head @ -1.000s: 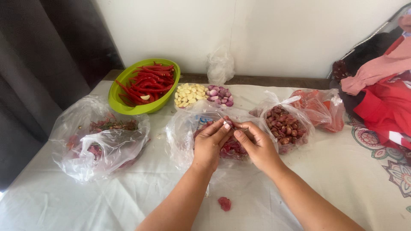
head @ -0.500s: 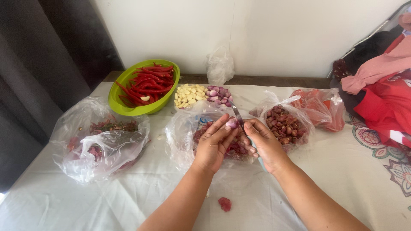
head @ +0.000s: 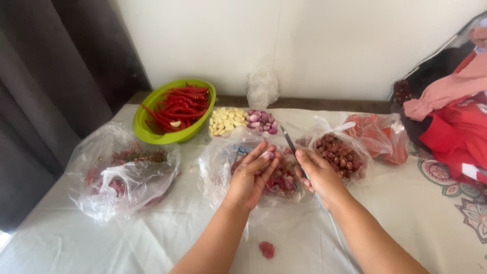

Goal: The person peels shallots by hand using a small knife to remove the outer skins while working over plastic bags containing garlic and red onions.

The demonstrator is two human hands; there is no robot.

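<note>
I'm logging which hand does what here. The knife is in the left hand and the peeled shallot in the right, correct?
Swapped. The head view shows the right hand holding the small knife, blade pointing up and away, while the left hand holds the peeled shallot at its fingers.

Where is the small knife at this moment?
In the head view the knife is right of centre, held in the right hand, its blade pointing up and away between the peel bag and the bag of unpeeled shallots.

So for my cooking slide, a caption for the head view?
Left hand holds a peeled shallot, right hand a small knife, over a peel bag.
</note>
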